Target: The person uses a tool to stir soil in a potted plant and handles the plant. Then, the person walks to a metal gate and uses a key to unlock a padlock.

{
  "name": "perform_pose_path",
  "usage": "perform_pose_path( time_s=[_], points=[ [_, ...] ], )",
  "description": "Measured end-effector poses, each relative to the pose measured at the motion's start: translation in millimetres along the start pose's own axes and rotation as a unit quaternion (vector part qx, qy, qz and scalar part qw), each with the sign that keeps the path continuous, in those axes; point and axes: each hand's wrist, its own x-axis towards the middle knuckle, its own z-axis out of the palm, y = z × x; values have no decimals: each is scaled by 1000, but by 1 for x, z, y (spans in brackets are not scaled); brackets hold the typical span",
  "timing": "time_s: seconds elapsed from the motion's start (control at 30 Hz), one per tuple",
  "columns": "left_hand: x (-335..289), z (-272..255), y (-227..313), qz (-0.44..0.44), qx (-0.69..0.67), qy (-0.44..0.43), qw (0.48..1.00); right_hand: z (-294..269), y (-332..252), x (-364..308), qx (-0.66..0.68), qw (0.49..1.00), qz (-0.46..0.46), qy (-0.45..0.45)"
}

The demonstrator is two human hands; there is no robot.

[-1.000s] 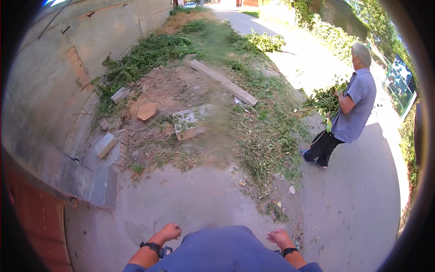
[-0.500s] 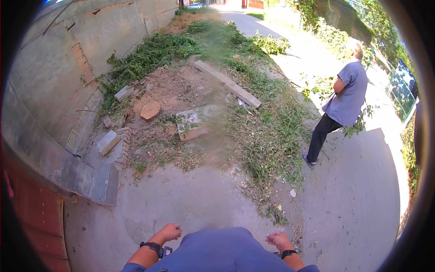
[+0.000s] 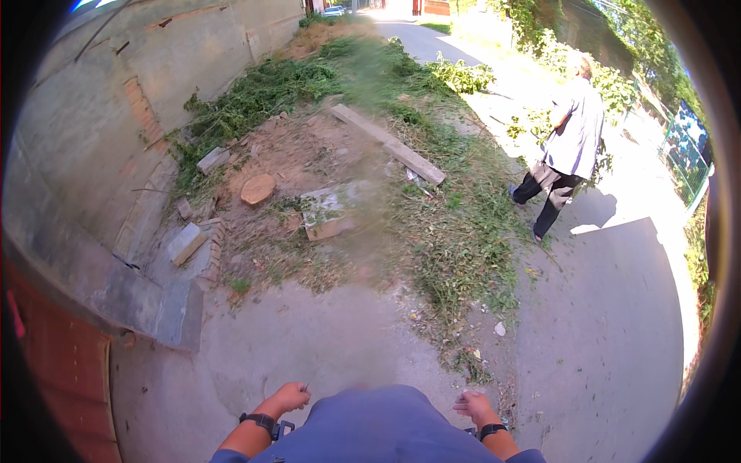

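My left hand (image 3: 292, 397) is low in the view, left of my blue shirt, its fingers closed. A small dark tip pokes out at its fingers, too small to name. On the other side of the shirt my right hand (image 3: 474, 405) hangs over the concrete with loosely extended fingers and nothing visible in it. Both wrists wear dark straps. Neither hand touches the ground or the debris ahead. Beyond them lie a pale concrete block (image 3: 332, 224) and a sawn tree stump (image 3: 258, 189) in bare earth.
A long beam (image 3: 390, 144) lies across the dirt among cut greenery (image 3: 463, 255). At the right, another person (image 3: 575, 131) walks with leafy branches. A wall (image 3: 185, 69) and low concrete ledge (image 3: 181, 312) bound the left, with loose bricks (image 3: 187, 243) nearby.
The other person has stepped farther away, out of the shade into bright sun, with the leafy branches. My hands have hardly moved.
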Motion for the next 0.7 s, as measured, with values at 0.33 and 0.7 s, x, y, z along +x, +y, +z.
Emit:
perform_pose_path(
  time_s=[0.33, 0.7],
  points=[
    [-7, 10, -6, 3, -18, 11, 1000, -4, -3, -1, -6, 1000, -7, -15],
    [-22, 25, -9, -13, -23, 12, 1000, -13, -2, 2, -16, 999, -4, -30]
  ],
)
